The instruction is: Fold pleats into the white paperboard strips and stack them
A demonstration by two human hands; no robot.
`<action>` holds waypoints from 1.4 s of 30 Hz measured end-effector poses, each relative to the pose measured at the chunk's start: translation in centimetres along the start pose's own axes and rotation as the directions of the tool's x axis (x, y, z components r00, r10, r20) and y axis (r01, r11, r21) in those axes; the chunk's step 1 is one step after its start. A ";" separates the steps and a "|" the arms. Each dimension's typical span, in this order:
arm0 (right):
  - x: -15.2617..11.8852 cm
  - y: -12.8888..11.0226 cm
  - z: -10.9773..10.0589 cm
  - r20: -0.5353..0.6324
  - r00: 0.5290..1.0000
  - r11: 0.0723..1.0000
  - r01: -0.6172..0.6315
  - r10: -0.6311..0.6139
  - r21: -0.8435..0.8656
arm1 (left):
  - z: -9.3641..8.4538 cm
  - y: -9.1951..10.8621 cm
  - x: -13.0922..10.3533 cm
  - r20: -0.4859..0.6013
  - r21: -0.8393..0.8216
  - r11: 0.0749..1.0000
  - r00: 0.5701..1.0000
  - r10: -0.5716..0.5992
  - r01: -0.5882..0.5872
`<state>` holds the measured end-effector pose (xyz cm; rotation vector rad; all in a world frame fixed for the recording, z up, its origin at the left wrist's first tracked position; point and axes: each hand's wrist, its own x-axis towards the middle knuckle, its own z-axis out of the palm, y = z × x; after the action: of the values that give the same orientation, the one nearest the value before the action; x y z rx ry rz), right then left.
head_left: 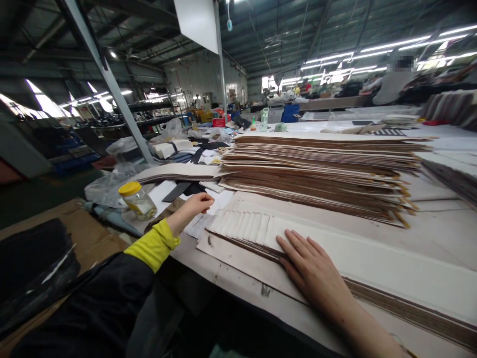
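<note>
Flat on a stack of long white strips with brown edges (372,253) lies my right hand (309,258), its fingers stretched out. Toward the stack's left end, the top strips (242,223) are fanned into a row of overlapping steps. My left hand (201,203) hovers just beyond that fanned end, fingers pinched together. Whether anything small sits in the pinch is hidden. A board (223,253) lies under the strips along the table's front edge. Behind them rises a taller pile of brown and white strips (316,184), with yellowish tips at its right end.
A clear jar with a yellow lid (137,199) stands left of my left hand, by crumpled plastic bags (108,184). Another strip bundle (179,171) lies behind it. Bottles (264,119) stand at the back. A metal post (112,84) rises on the left. A person (391,84) is at the far right.
</note>
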<state>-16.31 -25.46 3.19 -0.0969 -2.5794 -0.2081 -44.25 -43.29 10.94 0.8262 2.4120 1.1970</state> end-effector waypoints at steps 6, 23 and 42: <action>-0.1 0.2 0.5 -0.026 1.000 1.000 0.016 -0.017 -0.005 | -1.4 -2.6 -1.6 0.034 -0.004 0.994 0.994 -0.105 0.105; -0.3 0.3 0.6 0.002 1.000 1.000 0.009 -0.009 0.004 | 1.9 -3.2 0.2 0.049 0.092 0.996 0.999 -0.020 0.015; -0.3 0.3 0.7 0.005 1.000 1.000 0.013 -0.013 0.009 | 1.4 -3.7 -0.2 0.243 -0.221 0.954 0.959 -0.146 0.201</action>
<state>-16.39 -25.07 2.47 -0.0773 -2.5868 -0.2008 -44.63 -44.34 7.12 0.6206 2.0591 1.2277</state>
